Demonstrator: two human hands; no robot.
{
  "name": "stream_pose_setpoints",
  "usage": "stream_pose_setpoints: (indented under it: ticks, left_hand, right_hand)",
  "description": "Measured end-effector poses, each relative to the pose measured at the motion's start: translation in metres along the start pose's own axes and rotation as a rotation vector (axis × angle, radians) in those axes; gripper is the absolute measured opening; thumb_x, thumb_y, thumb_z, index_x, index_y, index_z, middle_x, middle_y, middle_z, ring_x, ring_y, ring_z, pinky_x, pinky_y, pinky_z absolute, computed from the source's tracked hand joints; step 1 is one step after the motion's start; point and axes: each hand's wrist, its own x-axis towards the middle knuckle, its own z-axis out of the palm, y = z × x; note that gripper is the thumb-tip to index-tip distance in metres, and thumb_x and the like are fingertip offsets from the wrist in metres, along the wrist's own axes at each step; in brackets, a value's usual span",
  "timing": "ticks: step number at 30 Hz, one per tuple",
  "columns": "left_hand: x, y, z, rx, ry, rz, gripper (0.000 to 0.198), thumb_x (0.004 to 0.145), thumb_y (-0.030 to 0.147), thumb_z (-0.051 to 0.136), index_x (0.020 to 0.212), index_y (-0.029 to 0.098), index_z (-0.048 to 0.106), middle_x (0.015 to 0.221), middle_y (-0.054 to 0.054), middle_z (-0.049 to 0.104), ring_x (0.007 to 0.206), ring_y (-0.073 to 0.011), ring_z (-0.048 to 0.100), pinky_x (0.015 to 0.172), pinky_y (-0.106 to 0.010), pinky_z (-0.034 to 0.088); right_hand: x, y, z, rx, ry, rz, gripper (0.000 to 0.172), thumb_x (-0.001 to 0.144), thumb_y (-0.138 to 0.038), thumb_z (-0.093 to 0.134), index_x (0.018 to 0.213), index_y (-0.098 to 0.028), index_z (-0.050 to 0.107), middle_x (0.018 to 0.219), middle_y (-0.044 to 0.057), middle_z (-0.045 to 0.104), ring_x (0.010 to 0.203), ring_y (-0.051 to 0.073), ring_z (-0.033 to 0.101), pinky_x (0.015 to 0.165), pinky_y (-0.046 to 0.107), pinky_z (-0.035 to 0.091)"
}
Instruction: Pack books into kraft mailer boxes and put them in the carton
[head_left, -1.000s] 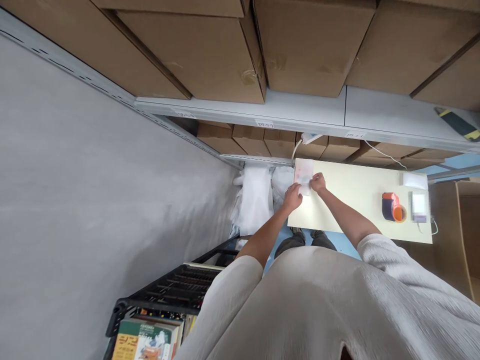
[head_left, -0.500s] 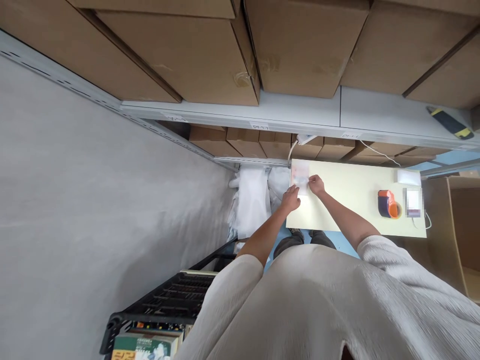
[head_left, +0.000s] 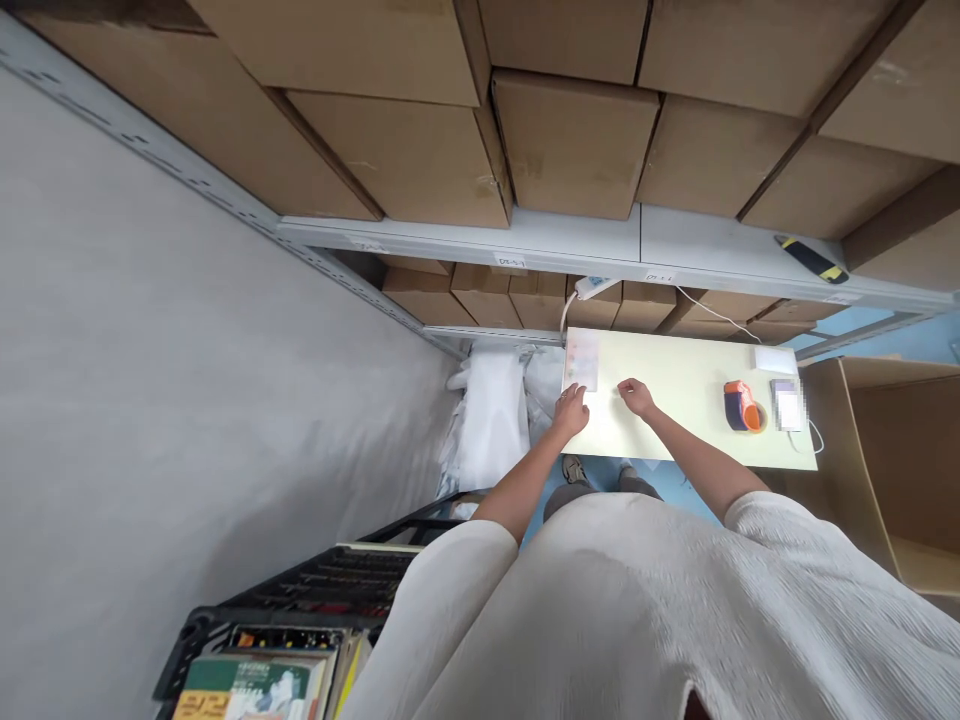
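Observation:
A flat, pale pink printed booklet or sheet (head_left: 583, 358) lies at the left end of the cream tabletop (head_left: 675, 400). At its near edge, my left hand (head_left: 572, 410) has its fingertips and thumb closed on the border. My right hand (head_left: 637, 397) hovers over the tabletop a short way right of the booklet, not touching it. Its fingers are pinched together, and anything between them is too small to make out. An orange and dark purple tape dispenser (head_left: 741, 406) with a roll of tape rests farther right.
A white box-like item (head_left: 775, 359) and a partly blurred device (head_left: 787, 405) with a cable occupy the table's right end. Cardboard boxes (head_left: 574, 145) fill the shelves ahead; a utility knife (head_left: 811, 259) lies there. A black crate (head_left: 300, 600) holds books (head_left: 247, 685). An open carton (head_left: 862, 440) stands right.
My right hand has come off the booklet, moving right and toward me. My left hand has slid down to the booklet's near edge, uncovering more of it. The camera view has shifted.

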Motion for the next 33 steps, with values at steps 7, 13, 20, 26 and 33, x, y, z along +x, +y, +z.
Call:
stream_pose_setpoints:
  ticks: [7,13,20,26,33]
  left_hand:
    - [-0.05,0.023,0.02,-0.051,0.193,-0.072,0.063,0.094,0.014,0.062,0.157,0.019,0.06,0.173,-0.019,0.053,0.163,-0.0352,0.049,0.135,-0.056,0.04]
    - [-0.107,0.051,0.061,-0.106,0.358,-0.161,0.062,0.094,0.011,0.063,0.156,0.02,0.063,0.169,-0.018,0.057,0.16,-0.0341,0.052,0.136,-0.055,0.041]
    - [-0.192,0.071,0.101,-0.176,0.526,-0.222,0.06,0.097,0.012,0.059,0.156,0.02,0.061,0.165,-0.017,0.061,0.157,-0.0307,0.056,0.134,-0.054,0.043]
    - [-0.298,0.064,0.104,-0.168,0.723,-0.353,0.058,0.096,0.011,0.059,0.153,0.022,0.064,0.16,-0.014,0.064,0.153,-0.0298,0.058,0.132,-0.052,0.046]
    - [-0.444,0.051,0.111,-0.095,1.006,-0.503,0.054,0.1,0.013,0.055,0.152,0.022,0.065,0.162,-0.013,0.063,0.154,-0.0293,0.056,0.133,-0.05,0.043]
  right_hand:
    - [-0.027,-0.004,-0.02,-0.087,-0.127,-0.181,0.01,0.077,-0.023,0.06,0.084,-0.025,0.067,0.094,0.001,0.076,0.091,0.022,0.071,0.094,0.038,0.059]
    - [-0.058,0.009,-0.038,-0.123,-0.241,-0.391,0.022,0.079,-0.025,0.062,0.1,-0.028,0.067,0.094,0.0,0.075,0.089,0.022,0.071,0.095,0.039,0.06]
    - [-0.107,0.025,-0.03,-0.21,-0.465,-0.546,0.021,0.082,-0.025,0.061,0.103,-0.026,0.067,0.105,0.004,0.077,0.095,0.022,0.073,0.101,0.041,0.06]
    - [-0.173,0.004,0.024,-0.259,-0.646,-0.772,0.035,0.082,-0.022,0.066,0.116,-0.025,0.07,0.106,0.003,0.078,0.095,0.023,0.074,0.102,0.043,0.061]
    - [-0.296,-0.017,0.105,-0.231,-0.908,-1.049,0.036,0.087,-0.022,0.065,0.121,-0.024,0.072,0.125,0.009,0.078,0.102,0.024,0.074,0.106,0.045,0.061]
